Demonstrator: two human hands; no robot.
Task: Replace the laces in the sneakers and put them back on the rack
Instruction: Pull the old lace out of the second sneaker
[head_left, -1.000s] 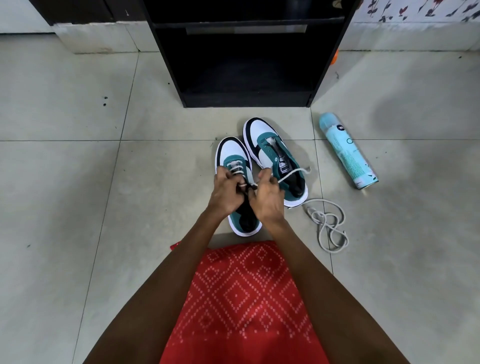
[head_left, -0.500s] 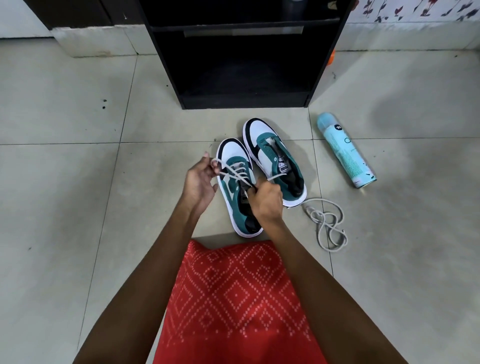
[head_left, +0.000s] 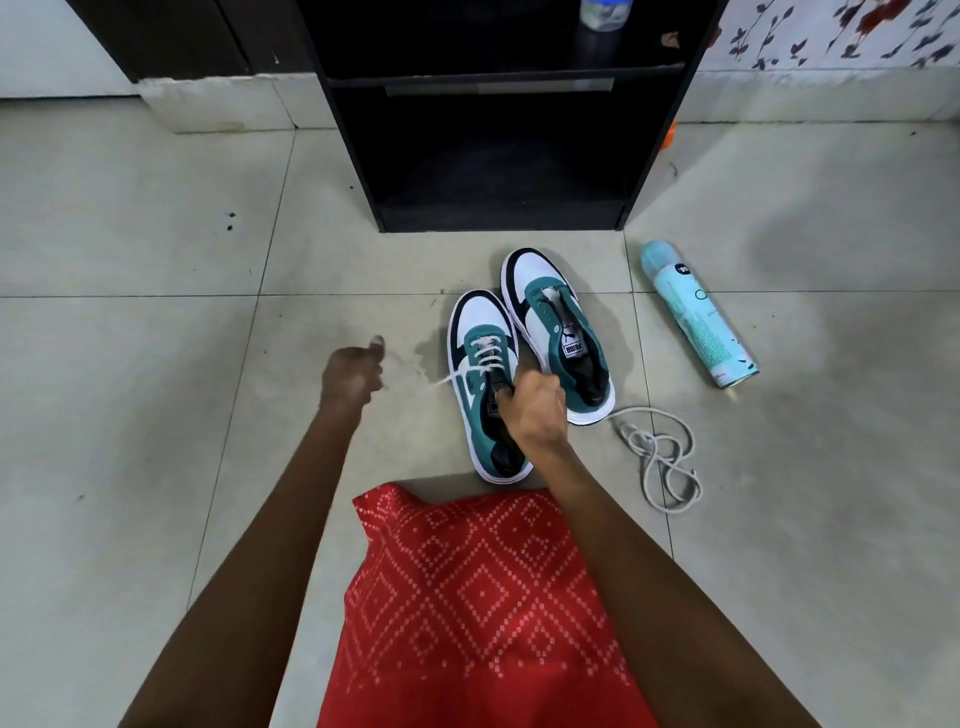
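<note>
Two shoes in play: the nearer teal, white and black sneaker (head_left: 470, 402) and the farther matching sneaker (head_left: 558, 332) sat side by side on the grey tiled floor (head_left: 156, 415), just in front of the black shelf rack (head_left: 493, 156), neither on it yet. The nearer one was part-laced. Your left hand (head_left: 350, 374) had its fingers curled on the end of the white lace (head_left: 485, 358), drawn out taut to the left; blurred, so the exact pinch wasn't clear. Your right hand (head_left: 535, 410) was curled round the nearer sneaker's tongue and collar, pinning it down.

The farther sneaker looked unlaced. A loose grey-white lace (head_left: 662, 457) lay in a tangle beside its heel, with a pale blue spray can (head_left: 696, 314) lying further right.

Risks as I judged them:
- a sideways pull with a weak right-hand hold would drag or tip the shoe
- overpulling one end would leave the ends uneven or strip the other out of its eyelet
- the tangled lace could knot when lifted
</note>
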